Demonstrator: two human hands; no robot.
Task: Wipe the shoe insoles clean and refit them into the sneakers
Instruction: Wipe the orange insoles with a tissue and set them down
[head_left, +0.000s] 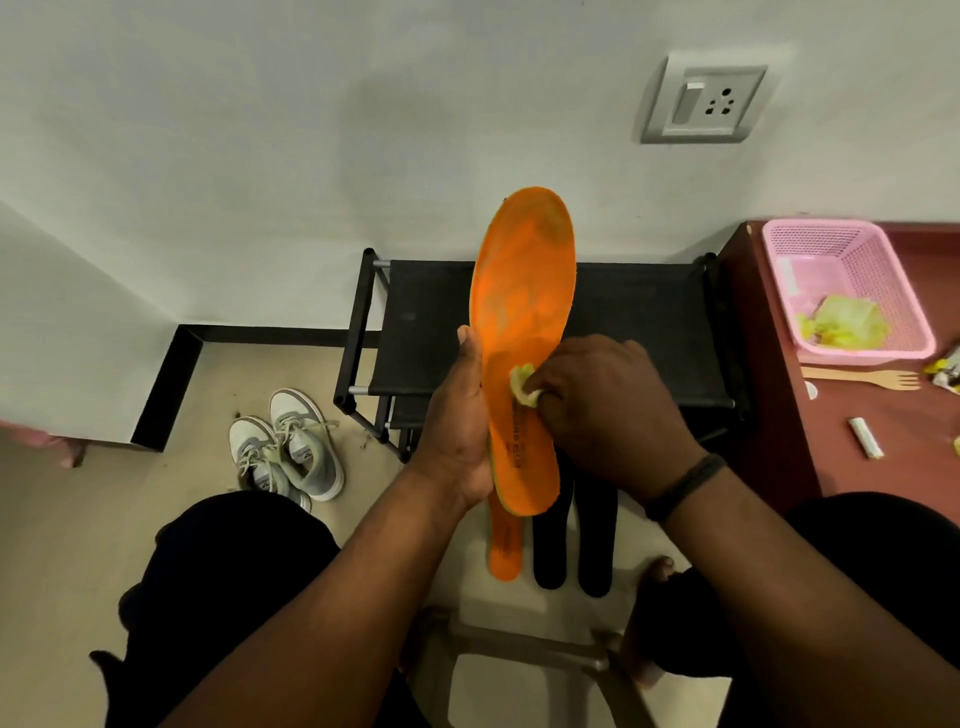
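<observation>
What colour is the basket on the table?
Pink, a perforated plastic basket on the dark red table, seen in the head view.

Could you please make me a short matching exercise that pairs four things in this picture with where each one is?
Things:
1. orange insole
2. sneakers
3. pink basket
4. wooden fork

Places:
A. on the floor, left of the rack
B. on the red table, holding yellow wipes
C. held in the left hand
D. lying on the table before the basket

Pairs: 1-C, 2-A, 3-B, 4-D
</observation>
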